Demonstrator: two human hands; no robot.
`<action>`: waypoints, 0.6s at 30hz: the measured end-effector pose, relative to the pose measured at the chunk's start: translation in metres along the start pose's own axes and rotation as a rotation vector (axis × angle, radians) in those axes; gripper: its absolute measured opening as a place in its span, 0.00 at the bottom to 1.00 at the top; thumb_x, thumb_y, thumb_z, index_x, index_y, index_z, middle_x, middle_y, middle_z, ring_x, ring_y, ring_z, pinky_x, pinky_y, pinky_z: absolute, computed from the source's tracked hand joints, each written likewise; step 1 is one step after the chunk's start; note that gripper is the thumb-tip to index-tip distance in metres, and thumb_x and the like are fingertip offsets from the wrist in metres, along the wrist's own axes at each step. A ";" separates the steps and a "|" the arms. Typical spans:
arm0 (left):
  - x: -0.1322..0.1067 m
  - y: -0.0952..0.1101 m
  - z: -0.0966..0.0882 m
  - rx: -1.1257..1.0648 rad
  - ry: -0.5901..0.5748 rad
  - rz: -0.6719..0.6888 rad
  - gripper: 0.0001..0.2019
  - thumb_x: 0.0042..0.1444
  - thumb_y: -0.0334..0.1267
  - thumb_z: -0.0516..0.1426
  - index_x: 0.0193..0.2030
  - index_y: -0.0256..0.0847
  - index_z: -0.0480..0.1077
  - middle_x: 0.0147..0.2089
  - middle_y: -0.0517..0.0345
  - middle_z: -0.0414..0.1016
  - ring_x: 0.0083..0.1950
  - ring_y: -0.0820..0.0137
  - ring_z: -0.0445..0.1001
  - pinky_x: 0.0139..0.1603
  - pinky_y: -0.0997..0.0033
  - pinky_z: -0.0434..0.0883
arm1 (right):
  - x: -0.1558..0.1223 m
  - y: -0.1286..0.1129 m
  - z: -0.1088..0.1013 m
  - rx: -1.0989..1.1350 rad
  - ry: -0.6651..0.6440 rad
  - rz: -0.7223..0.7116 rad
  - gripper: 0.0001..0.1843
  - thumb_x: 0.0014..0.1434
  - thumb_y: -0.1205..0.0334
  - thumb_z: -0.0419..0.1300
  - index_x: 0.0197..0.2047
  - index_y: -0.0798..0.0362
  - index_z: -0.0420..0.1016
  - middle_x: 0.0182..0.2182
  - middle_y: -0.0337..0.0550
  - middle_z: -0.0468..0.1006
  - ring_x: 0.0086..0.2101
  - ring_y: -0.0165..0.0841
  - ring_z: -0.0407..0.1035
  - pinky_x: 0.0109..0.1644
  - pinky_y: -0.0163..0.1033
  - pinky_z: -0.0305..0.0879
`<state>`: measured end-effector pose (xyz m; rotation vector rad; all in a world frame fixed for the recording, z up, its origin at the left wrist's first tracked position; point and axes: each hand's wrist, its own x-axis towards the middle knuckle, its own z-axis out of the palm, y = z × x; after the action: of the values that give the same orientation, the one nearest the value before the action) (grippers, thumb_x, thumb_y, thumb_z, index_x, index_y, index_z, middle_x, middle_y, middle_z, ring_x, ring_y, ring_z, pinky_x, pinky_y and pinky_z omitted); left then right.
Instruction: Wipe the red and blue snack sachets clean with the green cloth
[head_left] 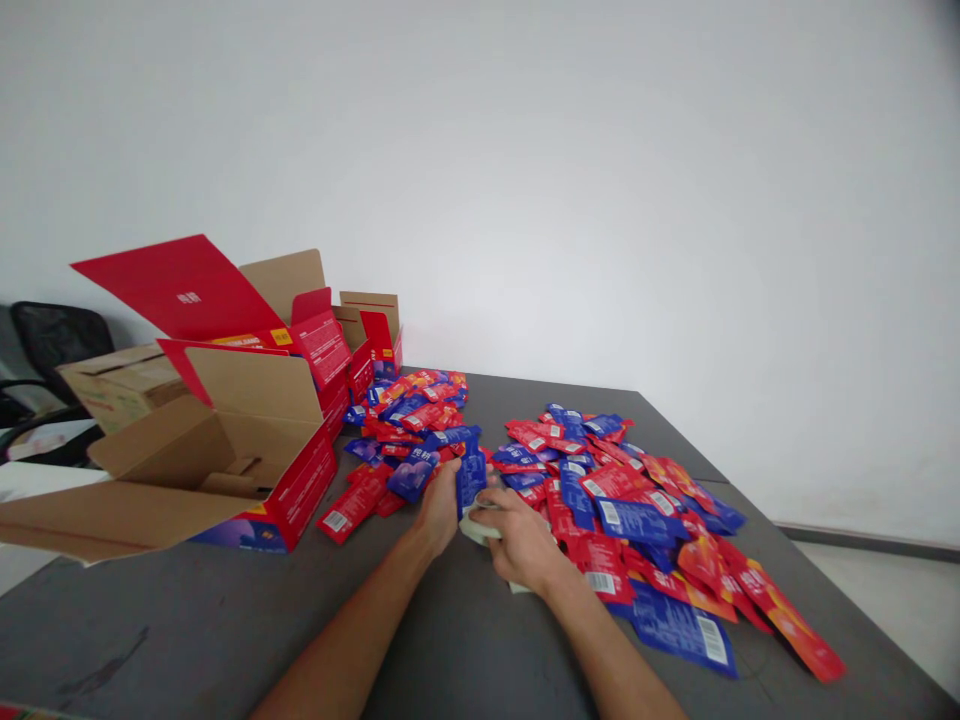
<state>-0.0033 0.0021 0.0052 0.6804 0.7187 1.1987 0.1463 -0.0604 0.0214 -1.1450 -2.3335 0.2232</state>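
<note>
Near the middle of the dark table, my left hand [440, 505] is closed on a blue pouch [471, 478] that stands upright between the two hands. My right hand [523, 535] wraps its fingers around a pale, ring-shaped roll [480, 530], touching or very close to the pouch's lower end. Whether the roll is tape or labels I cannot tell. A small pale piece [519, 588] shows under the right wrist. Beyond my left hand lies a pile of red and blue pouches [412, 410]. Another heap of such pouches [622, 500] spreads out beside my right hand.
On the left, an open red carton [300, 490] has its brown flaps spread toward me. More open red cartons [322, 345] stand behind it along the table [450, 640]. Further left are a brown cardboard box [124, 385] and a black chair [60, 345]. A white wall rises behind.
</note>
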 end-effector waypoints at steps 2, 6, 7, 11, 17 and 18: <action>0.003 -0.001 -0.005 0.210 0.027 0.140 0.21 0.59 0.47 0.54 0.53 0.36 0.73 0.49 0.47 0.80 0.51 0.58 0.77 0.53 0.59 0.72 | -0.001 0.004 0.001 -0.011 0.024 0.053 0.29 0.49 0.76 0.56 0.52 0.43 0.78 0.52 0.41 0.74 0.52 0.38 0.68 0.60 0.42 0.63; 0.006 -0.004 -0.012 0.788 -0.028 0.477 0.23 0.58 0.43 0.57 0.61 0.43 0.70 0.60 0.50 0.73 0.62 0.60 0.69 0.65 0.59 0.61 | -0.002 0.014 0.000 -0.056 0.109 0.174 0.24 0.52 0.74 0.56 0.50 0.46 0.79 0.51 0.44 0.75 0.51 0.38 0.69 0.57 0.40 0.65; 0.006 -0.004 -0.014 0.938 -0.021 0.553 0.24 0.58 0.42 0.57 0.62 0.43 0.68 0.61 0.49 0.71 0.64 0.59 0.67 0.66 0.58 0.60 | -0.002 0.017 -0.001 -0.071 0.136 0.203 0.24 0.53 0.74 0.56 0.49 0.46 0.79 0.51 0.45 0.75 0.50 0.38 0.70 0.56 0.39 0.66; 0.011 0.006 -0.028 1.473 0.240 0.726 0.25 0.59 0.39 0.55 0.64 0.41 0.67 0.64 0.42 0.67 0.66 0.53 0.62 0.68 0.47 0.55 | -0.003 0.030 -0.008 -0.147 0.269 0.331 0.21 0.54 0.74 0.56 0.46 0.47 0.81 0.49 0.46 0.77 0.47 0.38 0.72 0.55 0.39 0.66; 0.016 0.012 -0.036 1.773 0.513 0.726 0.24 0.57 0.30 0.52 0.62 0.40 0.69 0.70 0.42 0.58 0.72 0.49 0.49 0.70 0.38 0.44 | -0.006 0.045 -0.021 -0.225 0.393 0.498 0.17 0.57 0.68 0.57 0.47 0.47 0.81 0.50 0.46 0.77 0.46 0.38 0.72 0.55 0.40 0.65; 0.016 0.007 -0.033 1.786 0.428 0.719 0.24 0.57 0.30 0.52 0.61 0.41 0.69 0.70 0.44 0.59 0.73 0.49 0.49 0.70 0.39 0.44 | -0.006 0.045 -0.022 -0.231 0.395 0.509 0.17 0.58 0.68 0.57 0.47 0.47 0.81 0.50 0.46 0.77 0.46 0.37 0.72 0.56 0.40 0.64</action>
<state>-0.0301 0.0216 -0.0112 2.3176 2.0376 1.0660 0.1921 -0.0385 0.0216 -1.7126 -1.7273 -0.0943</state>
